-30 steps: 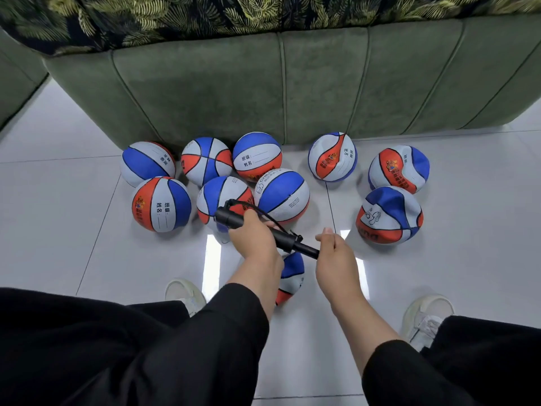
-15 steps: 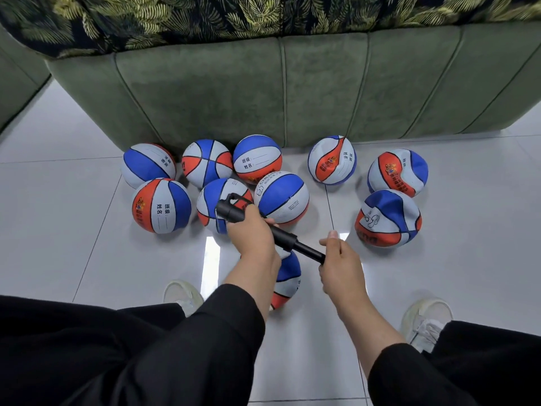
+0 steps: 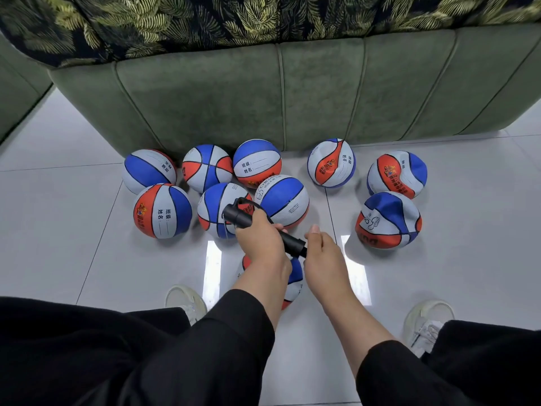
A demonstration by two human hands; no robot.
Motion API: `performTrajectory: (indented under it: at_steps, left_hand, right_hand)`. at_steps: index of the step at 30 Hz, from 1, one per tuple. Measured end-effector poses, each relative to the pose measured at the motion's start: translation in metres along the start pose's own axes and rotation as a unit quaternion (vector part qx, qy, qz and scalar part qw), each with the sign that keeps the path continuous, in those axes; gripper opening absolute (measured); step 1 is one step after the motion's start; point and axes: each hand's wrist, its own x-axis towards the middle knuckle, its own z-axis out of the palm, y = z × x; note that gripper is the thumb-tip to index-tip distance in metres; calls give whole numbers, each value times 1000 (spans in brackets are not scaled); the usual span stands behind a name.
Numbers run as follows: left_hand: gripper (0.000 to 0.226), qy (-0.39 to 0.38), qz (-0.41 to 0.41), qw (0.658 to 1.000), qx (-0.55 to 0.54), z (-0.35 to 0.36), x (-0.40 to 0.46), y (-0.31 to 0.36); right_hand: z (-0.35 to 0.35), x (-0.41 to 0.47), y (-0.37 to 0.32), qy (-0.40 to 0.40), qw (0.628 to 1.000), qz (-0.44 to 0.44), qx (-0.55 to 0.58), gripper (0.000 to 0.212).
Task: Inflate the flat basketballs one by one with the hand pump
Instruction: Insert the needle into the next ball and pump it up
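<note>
My left hand [image 3: 259,238] grips the barrel of a black hand pump [image 3: 292,244], held slanting above the floor. At the pump's near end my right hand [image 3: 322,253] is closed on the handle, pressed close to the barrel. A thin black hose loops from the pump's far end [image 3: 234,213]. Under my wrists lies a red, white and blue basketball [image 3: 294,281], mostly hidden. Three dented, flat-looking balls [image 3: 388,219] [image 3: 396,174] [image 3: 330,162] lie to the right. Several round balls [image 3: 162,210] cluster to the left.
A green sofa [image 3: 292,92] with a leaf-patterned cover stands right behind the balls. The floor is glossy white tile [image 3: 58,230]. My knees in black trousers fill the bottom, and my white shoes [image 3: 186,300] [image 3: 427,323] rest on either side of the hidden ball.
My right hand has pushed the handle in towards the barrel, so the exposed rod is gone. The left hand and the pump stayed roughly in place.
</note>
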Motion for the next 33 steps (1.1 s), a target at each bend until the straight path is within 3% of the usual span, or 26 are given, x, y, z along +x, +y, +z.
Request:
performTrajectory:
  at_steps: [9, 22, 28, 33]
  left_hand:
    - [16, 25, -1, 1000, 4, -9, 24, 10]
    - [32, -19, -5, 1000, 17, -7, 5, 3]
    - [4, 23, -13, 1000, 5, -12, 21, 20]
    - [13, 6, -22, 1000, 6, -13, 13, 6]
  right_hand:
    - [-19, 3, 22, 7, 1000, 23, -19, 52]
    - [-3, -4, -4, -8, 1000, -11, -8, 50]
    - [-23, 2, 14, 28, 999, 23, -8, 56]
    - [-19, -4, 10, 23, 999, 23, -17, 53]
